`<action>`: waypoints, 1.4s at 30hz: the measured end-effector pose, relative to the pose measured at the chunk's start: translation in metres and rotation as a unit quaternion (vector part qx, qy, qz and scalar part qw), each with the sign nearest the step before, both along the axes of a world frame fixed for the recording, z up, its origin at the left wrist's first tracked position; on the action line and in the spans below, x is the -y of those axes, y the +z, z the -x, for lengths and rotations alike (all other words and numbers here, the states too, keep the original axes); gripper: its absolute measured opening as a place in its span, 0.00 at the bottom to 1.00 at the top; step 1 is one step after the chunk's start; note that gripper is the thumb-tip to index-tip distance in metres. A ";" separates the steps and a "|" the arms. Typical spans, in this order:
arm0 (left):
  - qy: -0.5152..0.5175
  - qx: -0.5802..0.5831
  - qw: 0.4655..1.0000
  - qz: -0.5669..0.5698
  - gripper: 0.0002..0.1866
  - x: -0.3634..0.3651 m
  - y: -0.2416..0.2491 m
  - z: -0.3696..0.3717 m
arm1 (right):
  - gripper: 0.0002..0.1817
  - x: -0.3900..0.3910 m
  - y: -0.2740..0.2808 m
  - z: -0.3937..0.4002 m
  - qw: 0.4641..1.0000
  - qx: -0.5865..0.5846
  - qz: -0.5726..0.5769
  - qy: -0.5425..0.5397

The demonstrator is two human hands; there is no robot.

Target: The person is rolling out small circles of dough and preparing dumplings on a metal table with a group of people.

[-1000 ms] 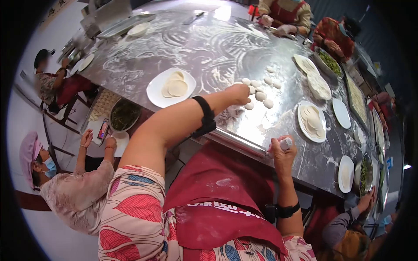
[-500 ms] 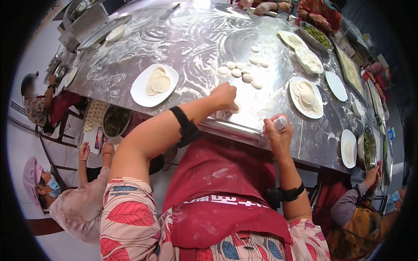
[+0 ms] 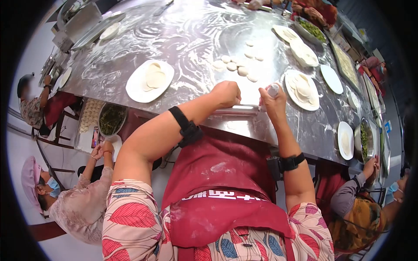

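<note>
My right hand (image 3: 274,99) is wrapped round a rolling pin (image 3: 273,90), whose pale end sticks out above the fist. A shiny bar, seemingly the pin's length, lies across the floured steel table towards my left hand (image 3: 226,94). That hand is closed, knuckles up, at the bar's far end; the dough wrapper under its fingers is mostly hidden. Beyond my hands lie several small flattened dough pieces (image 3: 231,66). A white plate (image 3: 135,89) with rolled wrappers (image 3: 155,79) stands to the left, and another plate (image 3: 314,104) with stacked wrappers (image 3: 303,89) to the right.
The steel table (image 3: 187,56) is streaked with flour. More plates (image 3: 332,79) and a bowl of chopped greens (image 3: 312,29) stand along the right. At lower left a seated person (image 3: 80,195) works beside a tray of dumplings (image 3: 90,115). Other people sit at the right and far edges.
Both hands and the rolling pin have moved forward, away from my body. The dough wrapper seen under my left fingers is now mostly covered. The seated person's hands at left have come together.
</note>
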State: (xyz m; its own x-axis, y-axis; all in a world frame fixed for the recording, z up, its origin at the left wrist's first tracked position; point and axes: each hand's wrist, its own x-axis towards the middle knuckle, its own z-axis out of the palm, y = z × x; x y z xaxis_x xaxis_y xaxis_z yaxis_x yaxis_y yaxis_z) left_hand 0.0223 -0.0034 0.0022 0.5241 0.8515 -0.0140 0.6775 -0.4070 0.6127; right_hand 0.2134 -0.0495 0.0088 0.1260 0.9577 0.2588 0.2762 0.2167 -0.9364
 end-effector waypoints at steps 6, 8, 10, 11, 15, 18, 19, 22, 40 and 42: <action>0.130 0.063 0.988 0.048 0.09 0.012 -0.010 0.016 | 0.08 0.051 -0.007 0.002 0.997 -0.081 0.000 -0.003; 0.119 0.044 0.990 0.065 0.10 0.018 -0.011 0.013 | 0.08 0.044 -0.003 0.004 0.999 -0.025 0.009 -0.032; 0.080 0.005 0.994 0.071 0.10 0.021 -0.003 -0.002 | 0.10 0.027 -0.002 0.004 0.999 -0.022 0.004 -0.043; 0.086 -0.019 0.996 0.034 0.10 0.022 0.003 -0.009 | 0.10 0.014 0.000 0.007 0.999 -0.024 -0.006 -0.042; 0.005 -0.030 0.999 0.034 0.08 0.003 0.004 -0.012 | 0.10 0.009 0.004 0.005 1.000 -0.005 0.004 -0.020; -0.025 -0.007 1.000 -0.004 0.08 0.003 -0.003 -0.002 | 0.10 0.044 0.001 0.000 0.999 0.020 0.013 -0.027; 0.007 0.005 1.000 0.022 0.08 0.007 0.001 0.002 | 0.10 0.057 0.000 0.001 1.000 -0.015 0.019 -0.019; 0.028 0.020 0.985 0.170 0.09 0.015 0.009 0.016 | 0.11 0.056 -0.004 0.003 0.999 -0.038 0.003 -0.010; -0.059 -0.013 0.995 0.075 0.08 -0.016 0.001 0.012 | 0.10 -0.019 0.001 0.009 0.999 0.024 -0.020 -0.016; -0.041 -0.013 0.996 0.076 0.08 -0.017 0.003 0.005 | 0.09 -0.013 0.002 0.009 0.999 0.017 -0.022 -0.020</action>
